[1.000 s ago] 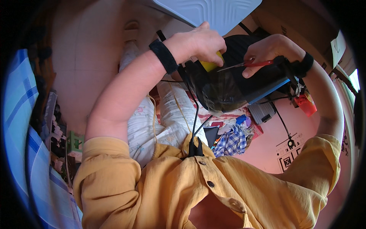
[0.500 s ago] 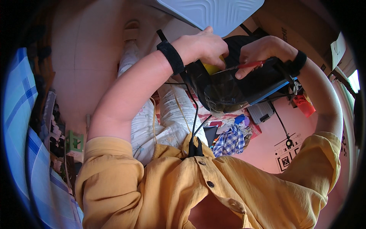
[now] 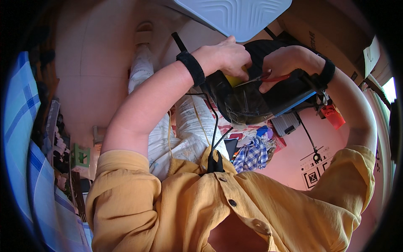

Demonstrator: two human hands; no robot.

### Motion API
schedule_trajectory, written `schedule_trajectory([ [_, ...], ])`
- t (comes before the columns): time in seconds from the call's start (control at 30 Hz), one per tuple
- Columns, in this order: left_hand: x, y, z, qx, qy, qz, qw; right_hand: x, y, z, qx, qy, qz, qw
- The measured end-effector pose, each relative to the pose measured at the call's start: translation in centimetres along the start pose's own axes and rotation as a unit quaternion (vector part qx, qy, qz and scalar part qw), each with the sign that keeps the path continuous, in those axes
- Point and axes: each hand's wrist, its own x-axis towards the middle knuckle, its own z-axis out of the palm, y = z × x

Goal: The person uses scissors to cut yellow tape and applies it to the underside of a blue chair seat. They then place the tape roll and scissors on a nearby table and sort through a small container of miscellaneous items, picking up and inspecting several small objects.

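Note:
In the upper middle, my left hand point(image 3: 230, 59) closes its fingers on a yellow object point(image 3: 233, 80), whose kind I cannot make out because the fingers cover much of it. Facing it, my right hand point(image 3: 282, 63) grips a thin tool with a red handle point(image 3: 279, 78); its slim metal end points left toward the yellow object. Whether the two touch is unclear. Both hands are over a large black object point(image 3: 289, 94) with a blue edge, and clear crumpled plastic point(image 3: 239, 111) lies on its near end.
A light-blue ridged panel point(image 3: 237, 17) sits beyond my hands. Dark handle-like bars point(image 3: 178, 42) stick out beside my left wrist. Below are a blue checked cloth point(image 3: 252, 155), a grey case point(image 3: 284, 124) and a red item point(image 3: 333, 116). A green stool point(image 3: 80, 157) stands left.
My left hand has shifted slightly down with the yellow object. The red-handled tool has tilted a little, and its metal end now shows less. Both hands keep their grip.

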Motion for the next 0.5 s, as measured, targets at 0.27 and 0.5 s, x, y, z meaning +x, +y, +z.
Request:
schedule_trajectory([
  [0.27, 0.2, -1.3, 0.5, 0.010, 0.049, -0.010, 0.999, 1.4, 0.4, 0.1, 0.076, -0.028, -0.056, 0.995],
  [0.5, 0.6, -2.5, 0.4, 0.017, 0.056, -0.032, 0.998, -0.2, -0.4, 0.1, 0.025, 0.071, -0.029, 0.997],
])
